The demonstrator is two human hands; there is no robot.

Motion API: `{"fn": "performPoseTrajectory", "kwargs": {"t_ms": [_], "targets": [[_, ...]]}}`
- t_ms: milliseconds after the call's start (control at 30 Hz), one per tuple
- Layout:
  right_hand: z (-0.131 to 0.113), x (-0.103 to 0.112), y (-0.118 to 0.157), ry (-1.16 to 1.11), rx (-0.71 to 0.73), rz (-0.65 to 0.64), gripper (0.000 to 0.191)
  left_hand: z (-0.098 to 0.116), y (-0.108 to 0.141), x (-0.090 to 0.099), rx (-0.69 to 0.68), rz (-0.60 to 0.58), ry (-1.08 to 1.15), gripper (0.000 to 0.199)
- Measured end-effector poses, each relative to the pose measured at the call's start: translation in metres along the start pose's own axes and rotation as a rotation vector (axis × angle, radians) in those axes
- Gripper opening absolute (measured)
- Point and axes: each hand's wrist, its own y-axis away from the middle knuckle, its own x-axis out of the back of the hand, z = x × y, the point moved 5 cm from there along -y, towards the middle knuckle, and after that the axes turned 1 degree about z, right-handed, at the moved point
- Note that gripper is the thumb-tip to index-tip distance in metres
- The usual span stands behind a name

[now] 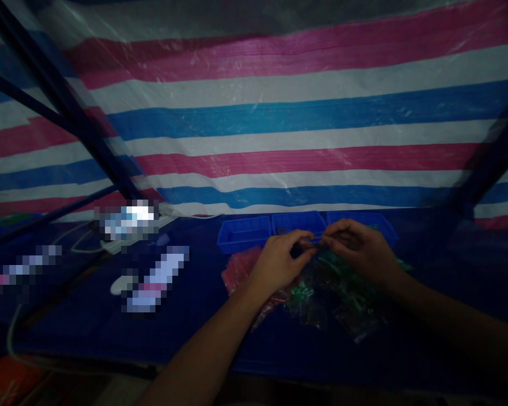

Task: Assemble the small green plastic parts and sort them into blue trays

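Note:
My left hand (281,260) and my right hand (362,247) meet just in front of the blue trays. Both have thumb and fingers pinched close together. Between the fingertips is something small, partly see-through, too dark and tiny to name. Below my left hand lies a stack of pinkish-red plastic bags (240,269). Under and in front of my right hand spreads a heap of clear plastic bags (355,318) with green in them. A left blue tray (245,234) and a middle blue tray (298,221) stand behind; my right hand partly covers the right blue tray (385,225).
On the left of the dark blue table (84,327) are a white oval object (121,285), a blurred-out strip (158,282) and a white power strip (118,243) with cables. Blue metal posts (88,138) frame a striped plastic sheet (279,118) behind.

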Motion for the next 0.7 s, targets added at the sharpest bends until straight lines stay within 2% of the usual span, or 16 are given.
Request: {"fn": "performPoseTrajectory", "kwargs": {"t_ms": [167, 400, 700], "targets": [[-0.001, -0.007, 0.002, 0.019, -0.014, -0.094, 0.035, -0.002, -0.001, 0.000, 0.031, 0.006, 0.053, 0.022], [-0.007, -0.009, 0.003, 0.070, 0.023, -0.055, 0.034, 0.003, -0.002, 0.004, 0.004, 0.053, 0.060, 0.030], [-0.002, -0.013, 0.004, 0.104, 0.042, -0.126, 0.034, 0.004, 0.000, 0.003, -0.003, 0.042, 0.098, 0.032]]}}
